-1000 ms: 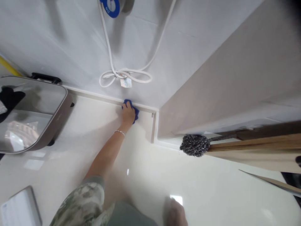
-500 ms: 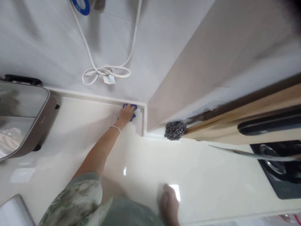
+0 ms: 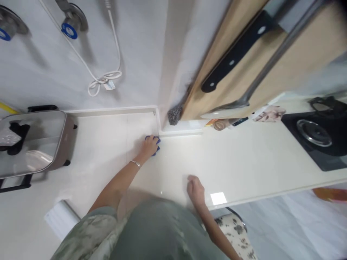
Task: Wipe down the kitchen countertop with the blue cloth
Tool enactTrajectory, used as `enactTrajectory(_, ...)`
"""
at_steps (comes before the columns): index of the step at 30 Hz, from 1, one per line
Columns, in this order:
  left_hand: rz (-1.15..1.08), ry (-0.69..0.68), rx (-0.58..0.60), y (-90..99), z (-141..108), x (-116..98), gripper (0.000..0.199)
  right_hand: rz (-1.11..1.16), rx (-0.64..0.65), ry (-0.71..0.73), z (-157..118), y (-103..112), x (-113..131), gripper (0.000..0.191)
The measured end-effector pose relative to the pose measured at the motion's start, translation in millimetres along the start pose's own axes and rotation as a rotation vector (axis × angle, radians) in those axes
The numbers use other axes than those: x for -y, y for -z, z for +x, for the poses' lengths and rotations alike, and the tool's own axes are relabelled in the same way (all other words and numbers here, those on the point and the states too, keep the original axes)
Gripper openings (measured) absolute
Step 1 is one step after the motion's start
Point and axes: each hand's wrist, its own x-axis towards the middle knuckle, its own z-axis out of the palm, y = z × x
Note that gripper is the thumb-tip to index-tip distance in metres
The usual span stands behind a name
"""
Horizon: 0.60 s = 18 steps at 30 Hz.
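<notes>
My left hand (image 3: 149, 147), with a bracelet at the wrist, presses a blue cloth (image 3: 156, 148) onto the white countertop (image 3: 238, 155). Blue edges stick out past the fingertips; the rest is hidden under the palm. This hand is beside the inner corner of the raised white ledge (image 3: 179, 133). Closer to the counter's front edge, my right hand (image 3: 195, 189) rests on the surface with its fingers curled in. Nothing shows in that right hand.
An electric pan with a glass lid (image 3: 58, 141) stands at left, near a white pad (image 3: 62, 218). A steel-wool scrubber (image 3: 175, 115), a knife (image 3: 233, 54) and a wooden board (image 3: 195, 104) are at upper right. A black stove (image 3: 314, 133) sits far right. A tied white cord (image 3: 104, 78) hangs on the wall.
My left hand has drawn the blue cloth from the back wall toward me, to the ledge's corner. The camera view has shifted, showing more of the counter on the right.
</notes>
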Motion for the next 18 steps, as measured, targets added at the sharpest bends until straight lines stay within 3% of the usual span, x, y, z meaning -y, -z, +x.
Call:
enactTrajectory(5,-0.119,-0.208,0.085,-44.9,-57.5,-60.2,0.036,0.127,0.045,-0.158,3.3,0.6,5.8,0.022)
enactTrajectory(9,-0.349,-0.382,0.162,-69.0,-73.0,-101.2,0.038,0.182,-0.006,-0.247,6.2,2.3,13.2,0.024)
enactTrajectory(13,-0.786,-0.328,0.227,-73.9,-71.6,-116.7,0.044,0.254,-0.109,-0.364,4.3,6.6,22.0,0.035)
enactTrajectory(15,-0.949,-0.272,0.266,-72.9,-75.7,-118.9,0.052,0.445,-0.163,-0.474,1.8,11.4,28.7,0.042)
enactTrajectory(18,-1.294,-0.122,0.431,-70.5,-88.0,-120.6,0.063,0.828,-0.197,-0.649,-2.4,21.0,41.1,0.056)
